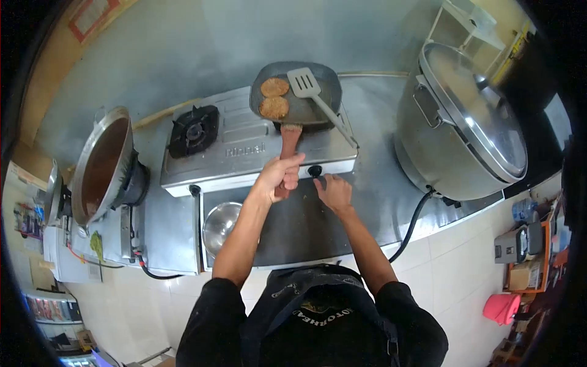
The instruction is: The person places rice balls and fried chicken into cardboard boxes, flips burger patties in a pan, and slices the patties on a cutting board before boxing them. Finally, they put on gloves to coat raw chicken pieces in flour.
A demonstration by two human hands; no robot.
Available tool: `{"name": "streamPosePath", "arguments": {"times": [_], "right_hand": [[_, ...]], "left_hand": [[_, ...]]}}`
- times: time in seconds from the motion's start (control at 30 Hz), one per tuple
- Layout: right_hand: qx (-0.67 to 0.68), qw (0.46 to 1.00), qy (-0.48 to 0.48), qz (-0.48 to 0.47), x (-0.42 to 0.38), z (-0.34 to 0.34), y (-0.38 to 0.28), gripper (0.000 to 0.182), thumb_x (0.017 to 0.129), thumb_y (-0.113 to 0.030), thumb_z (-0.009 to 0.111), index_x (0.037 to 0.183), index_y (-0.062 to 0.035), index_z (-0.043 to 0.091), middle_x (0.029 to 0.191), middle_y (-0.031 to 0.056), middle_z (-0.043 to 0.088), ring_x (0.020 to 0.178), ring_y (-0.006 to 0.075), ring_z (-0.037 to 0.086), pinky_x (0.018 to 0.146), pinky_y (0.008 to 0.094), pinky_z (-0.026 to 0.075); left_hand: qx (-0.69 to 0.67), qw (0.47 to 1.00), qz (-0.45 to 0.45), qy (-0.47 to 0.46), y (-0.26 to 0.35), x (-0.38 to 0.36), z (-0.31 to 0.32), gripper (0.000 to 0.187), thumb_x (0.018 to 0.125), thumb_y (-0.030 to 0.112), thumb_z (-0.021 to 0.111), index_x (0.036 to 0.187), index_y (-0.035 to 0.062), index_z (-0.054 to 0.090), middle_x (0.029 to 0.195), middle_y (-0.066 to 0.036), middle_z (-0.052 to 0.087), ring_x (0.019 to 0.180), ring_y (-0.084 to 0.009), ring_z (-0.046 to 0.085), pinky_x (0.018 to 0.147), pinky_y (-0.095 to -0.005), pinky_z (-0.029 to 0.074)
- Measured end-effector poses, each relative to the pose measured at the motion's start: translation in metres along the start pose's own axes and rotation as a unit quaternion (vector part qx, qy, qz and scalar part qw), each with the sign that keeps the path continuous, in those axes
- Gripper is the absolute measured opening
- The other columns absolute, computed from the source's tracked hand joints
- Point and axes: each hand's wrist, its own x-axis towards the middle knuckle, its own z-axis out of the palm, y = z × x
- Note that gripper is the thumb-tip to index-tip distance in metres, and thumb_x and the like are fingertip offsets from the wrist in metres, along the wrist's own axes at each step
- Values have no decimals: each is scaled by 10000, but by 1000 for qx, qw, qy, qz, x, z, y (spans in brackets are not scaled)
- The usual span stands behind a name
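My left hand (281, 176) is wrapped round the brown handle (291, 142) of a dark square frying pan (332, 92), which sits over the right burner of a silver gas stove (235, 162). Two browned patties (274, 98) lie in the left half of the pan. A grey slotted spatula (304, 84) rests in it, its handle leaning out over the right rim. At the stove's front, my right hand (336, 193) has its thumb and fingertips closed at the black control knob (315, 171), whose top stays visible.
Left burner (194, 131) has nothing on it. A metal bowl (221, 227) sits below the stove front. A wide pan of brown liquid (104, 174) stands at left, a big lidded pot (449, 134) at right. A black hose (416, 223) hangs over the counter edge.
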Motion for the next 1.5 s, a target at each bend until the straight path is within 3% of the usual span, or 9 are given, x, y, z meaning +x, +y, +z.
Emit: {"name": "streamPosePath", "arguments": {"times": [0.2, 0.33, 0.5, 0.63, 0.77, 1.0, 1.13, 1.4, 1.5], "right_hand": [[243, 931, -73, 264, 21, 51, -11, 477, 919, -414, 513, 772, 27, 623, 769, 224, 651, 720, 364, 666, 646, 435, 545], [898, 223, -63, 374, 18, 96, -4, 474, 968, -394, 434, 746, 11, 543, 704, 140, 613, 665, 241, 652, 555, 338, 554], [852, 300, -20, 429, 2, 72, 16, 427, 928, -405, 503, 850, 6, 591, 727, 111, 626, 644, 213, 631, 578, 300, 555], [413, 841, -99, 335, -4, 29, -10, 429, 824, -431, 613, 820, -2, 632, 826, 127, 675, 754, 245, 667, 649, 393, 562], [109, 985, 49, 124, 4, 45, -16, 371, 760, -355, 703, 876, -4, 663, 784, 231, 649, 820, 390, 643, 781, 395, 508], [-4, 898, 432, -80, 25, 105, 3, 449, 814, -283, 649, 1202, -64, 590, 983, 111, 691, 899, 339, 657, 811, 431, 514], [567, 793, -50, 219, -31, 124, 48, 424, 914, -296, 553, 1210, 7, 539, 898, 129, 691, 814, 238, 679, 761, 361, 538], [643, 607, 158, 439, -288, -157, 11, 459, 969, -443, 417, 647, -120, 370, 619, 158, 591, 476, 215, 584, 447, 318, 504], [524, 726, 206, 394, -338, -237, -34, 392, 924, -352, 568, 674, -75, 449, 660, 163, 633, 559, 210, 642, 522, 296, 529]], "left_hand": [[-13, 1000, 3, -12, -15, -21, 1, 224, 920, 165, 611, 803, 149, 421, 548, 92, 331, 398, -7, 321, 322, -187, 268], [7, 999, -16, -27, -26, -35, 5, 230, 924, 179, 606, 803, 150, 413, 549, 95, 322, 398, -12, 324, 327, -190, 270], [39, 997, -56, -30, -48, -85, 17, 198, 932, 196, 597, 835, 142, 434, 558, 83, 323, 399, -22, 317, 321, -202, 265], [18, 996, -70, -59, -61, -117, 31, 206, 932, 169, 589, 811, 141, 425, 562, 73, 326, 396, -28, 320, 319, -205, 276], [23, 995, -58, -76, -78, -140, 38, 215, 928, 150, 593, 798, 140, 422, 561, 73, 337, 400, -31, 339, 324, -207, 280], [89, 993, -71, -30, -77, -172, 38, 140, 932, 179, 590, 888, 134, 465, 566, 62, 335, 391, -35, 314, 317, -213, 270], [108, 987, -105, -50, -80, -178, 27, 204, 911, 139, 616, 835, 131, 427, 545, 53, 345, 389, -45, 324, 330, -223, 282], [203, 949, -220, -98, -112, -207, 35, 278, 888, 113, 628, 776, 133, 375, 529, 46, 331, 385, -57, 344, 335, -225, 285], [222, 927, -273, -132, -140, -218, 39, 279, 882, 118, 651, 790, 132, 388, 537, 47, 357, 393, -55, 348, 347, -224, 289]]}}
